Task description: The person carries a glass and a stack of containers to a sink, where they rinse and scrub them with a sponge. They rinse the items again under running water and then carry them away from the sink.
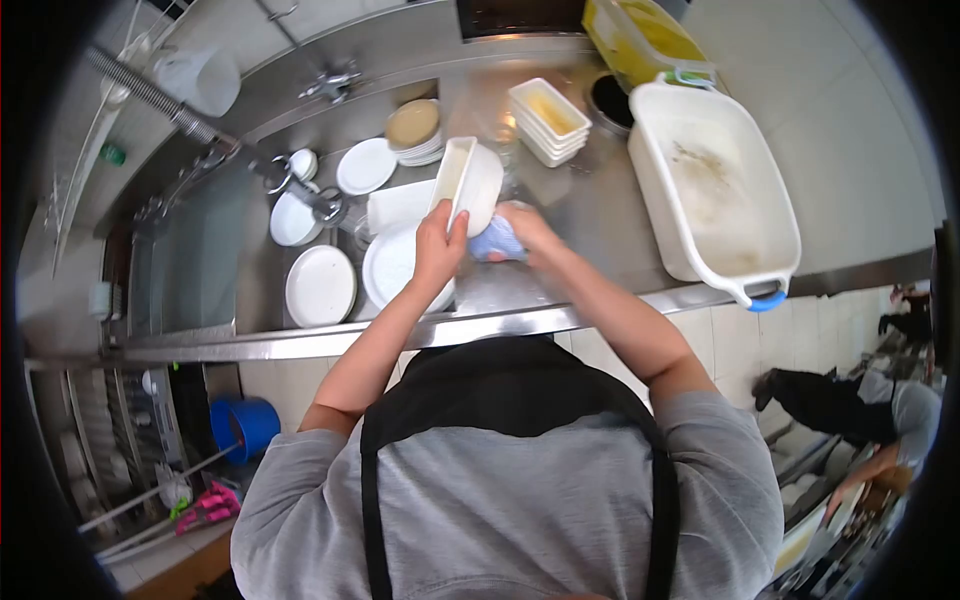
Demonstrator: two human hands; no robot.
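Note:
Tilted over the steel counter is a white rectangular container [482, 190], its opening turned toward the upper left. My left hand [440, 245] grips its near end, thumb on the outside. Bunched in my right hand [530, 228] is a blue-and-white cloth [497, 241], close against the container's lower right side. White plates [320, 286] and a white rectangular dish [400, 205] lie left of my hands. Beyond them stands a plate stack [412, 128] with a tan one on top. Several similar containers [550, 135] are stacked at the back, the top one yellowish inside.
A large white tub [715, 180] with dirty residue stands at the right. Behind it is a yellow-tinted clear bin [645, 45]. A spray hose [180, 115] hangs over the left side near a sink basin [185, 270]. Another person [915, 420] is at the far right.

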